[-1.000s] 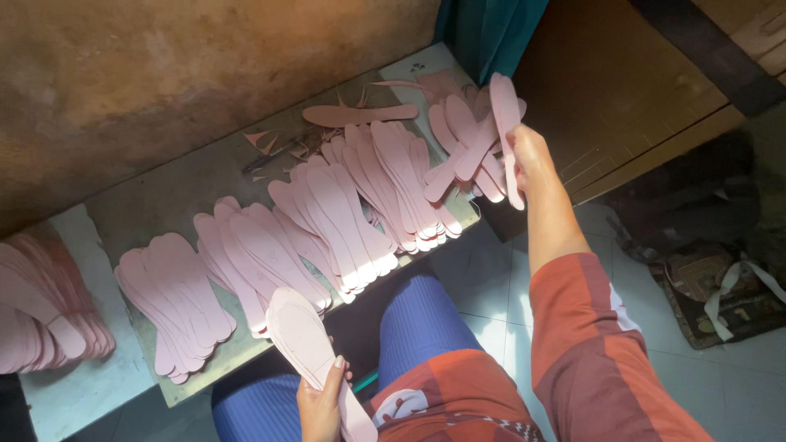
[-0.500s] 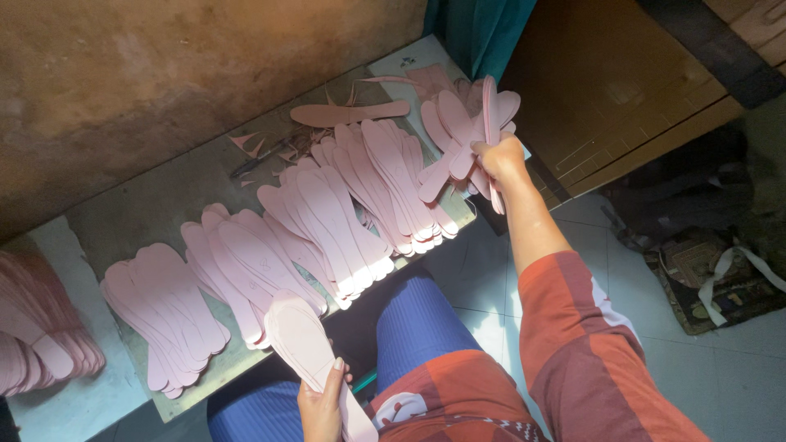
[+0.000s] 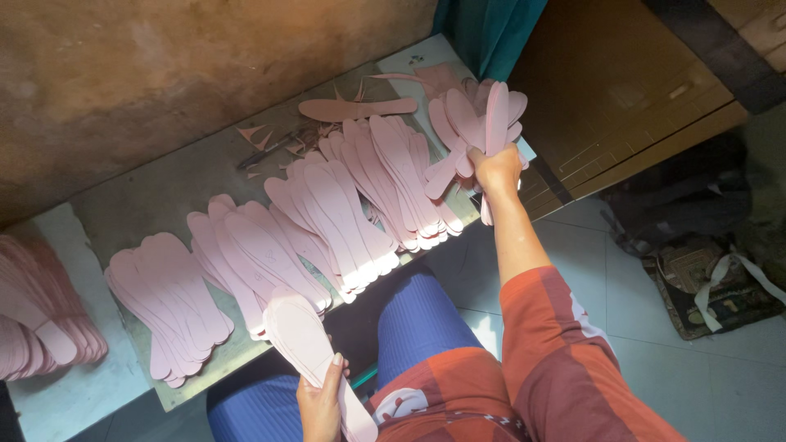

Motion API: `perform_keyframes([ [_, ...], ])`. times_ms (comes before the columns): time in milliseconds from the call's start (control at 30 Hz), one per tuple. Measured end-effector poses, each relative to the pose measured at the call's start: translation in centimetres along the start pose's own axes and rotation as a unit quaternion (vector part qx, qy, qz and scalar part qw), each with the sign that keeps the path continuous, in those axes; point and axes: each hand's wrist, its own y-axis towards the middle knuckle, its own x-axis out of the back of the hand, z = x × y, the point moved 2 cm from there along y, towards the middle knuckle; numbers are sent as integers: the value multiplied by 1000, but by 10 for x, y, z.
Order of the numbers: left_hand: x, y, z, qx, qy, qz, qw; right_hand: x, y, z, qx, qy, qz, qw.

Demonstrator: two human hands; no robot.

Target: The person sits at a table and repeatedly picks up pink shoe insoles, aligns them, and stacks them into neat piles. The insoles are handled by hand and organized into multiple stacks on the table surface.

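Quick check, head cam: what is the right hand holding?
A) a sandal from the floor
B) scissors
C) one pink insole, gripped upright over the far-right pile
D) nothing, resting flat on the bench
C: the right hand is closed around a single pink insole standing on edge above the far-right pile at the bench end, while the left hand holds another insole near the lap.

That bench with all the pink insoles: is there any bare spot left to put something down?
The bench is bare along the back by the brown wall, behind the insole stacks, left of the scraps. The front edge is crowded with stacks, and the far corner by the right hand is piled.
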Motion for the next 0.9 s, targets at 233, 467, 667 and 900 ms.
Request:
perform_keyframes([
  [233, 4, -6, -11, 37, 4, -20, 999, -19, 15, -32, -5, 102, 12, 995],
  [467, -1, -15, -29, 22, -9, 0, 1000, -11, -3, -21, -28, 285, 19, 958],
  [667, -19, -18, -75, 10, 6, 30, 999, 2, -124, -21, 76, 242, 159, 954],
  [900, -20, -35, -114, -64, -33, 14, 997, -13, -309, -32, 104, 73, 460, 879],
])
